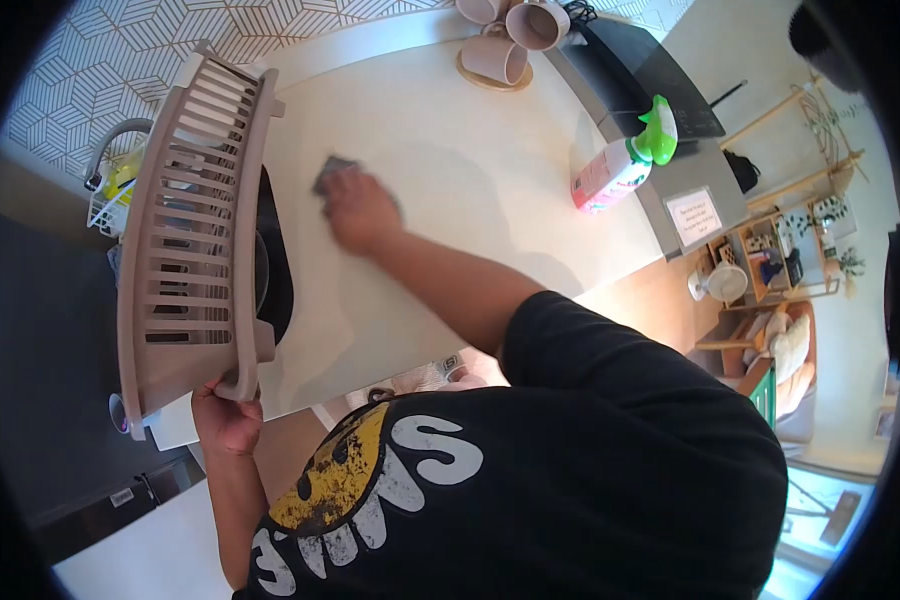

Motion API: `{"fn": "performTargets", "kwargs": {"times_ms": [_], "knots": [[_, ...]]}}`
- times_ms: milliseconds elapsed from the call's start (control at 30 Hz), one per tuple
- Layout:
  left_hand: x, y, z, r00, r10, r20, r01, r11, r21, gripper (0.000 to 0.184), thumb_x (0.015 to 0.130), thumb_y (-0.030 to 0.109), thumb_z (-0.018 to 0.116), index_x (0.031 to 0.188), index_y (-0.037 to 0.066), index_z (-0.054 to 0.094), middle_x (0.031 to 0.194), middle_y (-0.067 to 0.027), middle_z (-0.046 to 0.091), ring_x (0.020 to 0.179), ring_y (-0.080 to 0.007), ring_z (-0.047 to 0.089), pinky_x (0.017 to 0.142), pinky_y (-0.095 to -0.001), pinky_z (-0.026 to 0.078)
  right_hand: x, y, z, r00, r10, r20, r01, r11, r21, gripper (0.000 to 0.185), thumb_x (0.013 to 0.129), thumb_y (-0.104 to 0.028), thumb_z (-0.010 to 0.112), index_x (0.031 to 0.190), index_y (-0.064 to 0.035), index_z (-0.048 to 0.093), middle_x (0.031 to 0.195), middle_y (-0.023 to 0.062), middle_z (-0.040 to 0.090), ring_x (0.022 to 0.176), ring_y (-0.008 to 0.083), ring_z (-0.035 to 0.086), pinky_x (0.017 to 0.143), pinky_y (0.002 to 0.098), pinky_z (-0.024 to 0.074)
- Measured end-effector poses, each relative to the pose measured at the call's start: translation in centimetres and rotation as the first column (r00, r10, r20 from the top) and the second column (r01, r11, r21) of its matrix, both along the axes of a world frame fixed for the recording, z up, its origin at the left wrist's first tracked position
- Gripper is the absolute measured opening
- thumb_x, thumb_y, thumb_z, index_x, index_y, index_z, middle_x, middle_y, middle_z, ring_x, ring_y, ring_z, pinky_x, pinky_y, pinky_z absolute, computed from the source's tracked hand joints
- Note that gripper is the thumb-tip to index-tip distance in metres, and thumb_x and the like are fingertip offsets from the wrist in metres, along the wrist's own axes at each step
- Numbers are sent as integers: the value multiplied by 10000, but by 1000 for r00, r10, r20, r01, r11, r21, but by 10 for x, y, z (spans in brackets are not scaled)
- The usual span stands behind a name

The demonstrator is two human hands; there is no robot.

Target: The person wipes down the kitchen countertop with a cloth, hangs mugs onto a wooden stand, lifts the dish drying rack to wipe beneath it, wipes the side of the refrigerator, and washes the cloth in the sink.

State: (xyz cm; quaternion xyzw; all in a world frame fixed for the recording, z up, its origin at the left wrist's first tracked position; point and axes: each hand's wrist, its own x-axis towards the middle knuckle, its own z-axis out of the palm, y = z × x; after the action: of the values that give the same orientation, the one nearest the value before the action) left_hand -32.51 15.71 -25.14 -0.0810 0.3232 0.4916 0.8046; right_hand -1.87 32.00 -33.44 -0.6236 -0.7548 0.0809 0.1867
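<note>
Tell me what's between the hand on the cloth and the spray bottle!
Just bare white counter lies between the right hand and the spray bottle, in the head view.

right hand [362,212] pressing dark cloth [336,172] on white countertop [420,130]

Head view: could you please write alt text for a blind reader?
A person's right hand holds a gray cloth on a white counter; the left hand grips a beige dish rack. A spray bottle is farther right.
</note>
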Motion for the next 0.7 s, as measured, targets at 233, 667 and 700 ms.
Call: {"fn": "performTargets", "kwargs": {"times_ms": [233,667,700], "knots": [[-53,8,1,992,-127,-8,127,991,38,367,764,27,581,1126,-5,628,1071,-197,681,958,-351,700,659,-336,667,-112,-10,-10,842,293,-453,-299,952,59,493,785,7,526,1260,-93,611,1199,165,600,1150,329,565,1018,426,440],[-101,3,-1,987,-161,-27,163,984,75,374,805,72,584,1165,-28,607,1089,-200,682,983,-331,700,679,-375,662,155,-126,-21,844,-495,208,447,862,240,390,918,-201,555,1230,33,568,1313,214,552,1169,361,560,995,457,458],[-102,2,0,988,-153,0,153,985,85,381,808,73,583,1168,-50,598,1095,-211,679,984,-333,700,683,-366,661,132,-107,-38,869,-488,76,451,847,283,345,913,-183,544,1183,30,578,1225,216,593,1104,374,582,920,488,480]]}}
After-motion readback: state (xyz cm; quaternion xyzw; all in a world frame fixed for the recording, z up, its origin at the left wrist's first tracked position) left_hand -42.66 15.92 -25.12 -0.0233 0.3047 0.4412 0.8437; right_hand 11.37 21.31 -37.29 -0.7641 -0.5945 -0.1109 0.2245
